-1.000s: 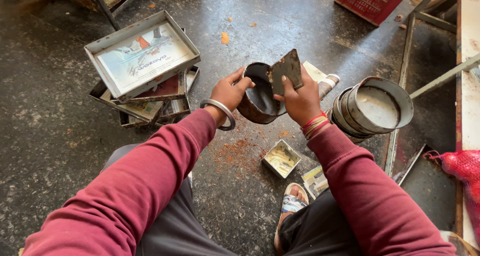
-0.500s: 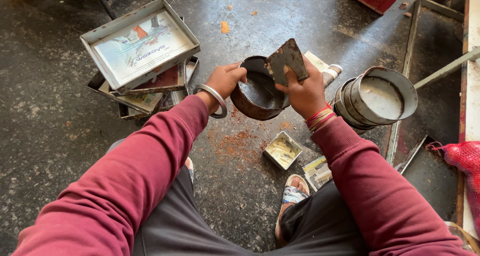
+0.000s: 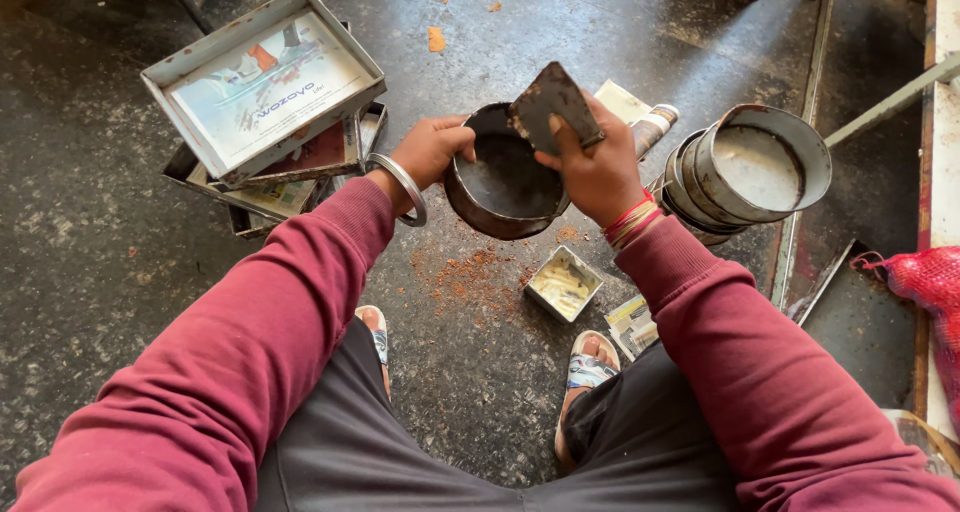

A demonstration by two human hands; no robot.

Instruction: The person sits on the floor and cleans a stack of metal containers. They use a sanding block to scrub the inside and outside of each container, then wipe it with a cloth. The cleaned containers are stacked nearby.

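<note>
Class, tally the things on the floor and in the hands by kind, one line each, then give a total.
Round tins: about 4, one held, at least three nested
Rectangular trays: about 4, stacked
Scraper: 1
Small square dish: 1
Total: about 10

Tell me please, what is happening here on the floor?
A person in a dark red sweater sits low over a dark floor. The left hand holds a round dark tin by its rim. The right hand presses a flat, dirty scraper at the tin's upper edge. Reddish crumbs lie below it. To the left stand stacked rectangular trays, to the right stacked round tins, and a small square dish sits near the feet.
</note>
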